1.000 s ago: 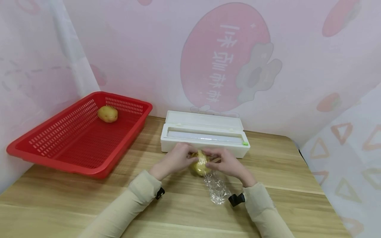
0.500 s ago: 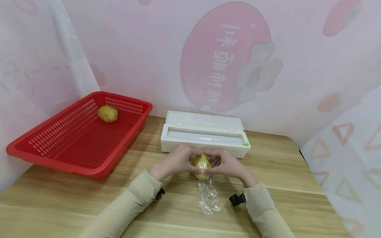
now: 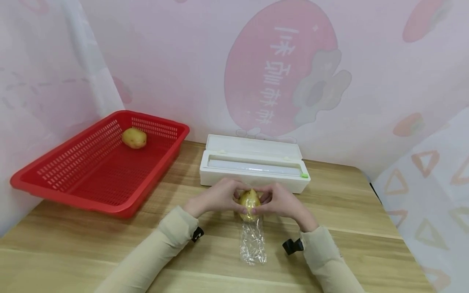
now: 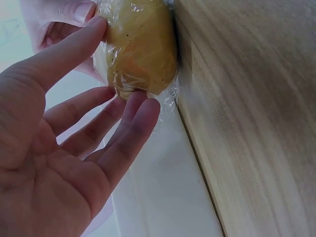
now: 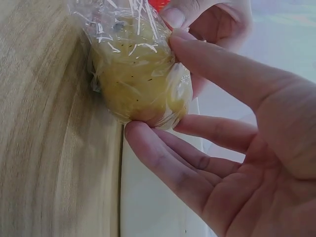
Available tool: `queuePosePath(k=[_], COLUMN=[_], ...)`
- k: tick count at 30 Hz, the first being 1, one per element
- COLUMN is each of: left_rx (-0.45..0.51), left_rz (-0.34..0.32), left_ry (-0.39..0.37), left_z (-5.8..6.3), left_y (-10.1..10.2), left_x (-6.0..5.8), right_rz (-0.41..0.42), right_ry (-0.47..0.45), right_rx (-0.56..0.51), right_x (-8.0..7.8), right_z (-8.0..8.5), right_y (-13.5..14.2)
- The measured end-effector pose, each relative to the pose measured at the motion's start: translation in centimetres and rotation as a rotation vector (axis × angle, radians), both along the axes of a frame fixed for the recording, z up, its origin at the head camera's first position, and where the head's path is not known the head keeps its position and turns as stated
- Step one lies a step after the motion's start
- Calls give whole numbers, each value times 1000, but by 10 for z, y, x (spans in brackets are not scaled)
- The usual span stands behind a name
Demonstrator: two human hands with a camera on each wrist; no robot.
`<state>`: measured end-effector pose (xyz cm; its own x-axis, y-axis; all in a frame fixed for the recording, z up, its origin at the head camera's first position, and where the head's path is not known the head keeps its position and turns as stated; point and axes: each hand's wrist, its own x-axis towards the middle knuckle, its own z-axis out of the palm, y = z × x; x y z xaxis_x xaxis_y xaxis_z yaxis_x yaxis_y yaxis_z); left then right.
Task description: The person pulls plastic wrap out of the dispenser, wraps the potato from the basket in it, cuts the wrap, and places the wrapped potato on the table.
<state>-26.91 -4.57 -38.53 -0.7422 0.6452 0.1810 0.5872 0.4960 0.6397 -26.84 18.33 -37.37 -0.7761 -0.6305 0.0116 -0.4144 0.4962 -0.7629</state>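
Note:
A yellow potato (image 3: 250,205) wrapped in clear cling film stands on the wooden table. My left hand (image 3: 220,198) holds its left side, thumb on the near face and the other fingers curved around behind. From the right, my right hand (image 3: 281,203) grips it in the same way, the two thumb tips close together. Toward me, a crinkled tail of cling film (image 3: 253,244) lies on the table. In the left wrist view, film clings tightly over the potato (image 4: 143,54); in the right wrist view, loose folds bunch at the top of the potato (image 5: 133,89).
Just behind the hands stands a white cling film box (image 3: 212,177) with its lid raised, a film roll inside and a green slider (image 3: 304,175) at the right. To the left, a red plastic basket (image 3: 128,209) holds another potato (image 3: 134,138). A patterned curtain backs the table.
The potato has turned a little between the hands, and both thumbs have come together on its near face. The film tail has swung from the right to point straight toward me.

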Motion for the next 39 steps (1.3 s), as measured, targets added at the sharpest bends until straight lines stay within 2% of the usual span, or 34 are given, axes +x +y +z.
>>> queuePosePath(k=[14, 23, 30, 35, 39], left_rx=[32, 27, 16, -1, -38], left_rz=[-8, 4, 18, -1, 1], left_ry=[-92, -47, -58, -57, 3], left_z=[-2, -3, -2, 0, 0], left_y=[0, 4, 4, 5, 5], left_x=[2, 0, 1, 2, 4], right_rz=[-10, -62, -95, -66, -12], right_ry=[-39, -20, -35, -35, 1], right_rx=[33, 80, 88, 66, 68], right_x=[-1, -1, 1, 1, -1], right_z=[1, 4, 7, 6, 3], right_y=[1, 4, 3, 5, 7])
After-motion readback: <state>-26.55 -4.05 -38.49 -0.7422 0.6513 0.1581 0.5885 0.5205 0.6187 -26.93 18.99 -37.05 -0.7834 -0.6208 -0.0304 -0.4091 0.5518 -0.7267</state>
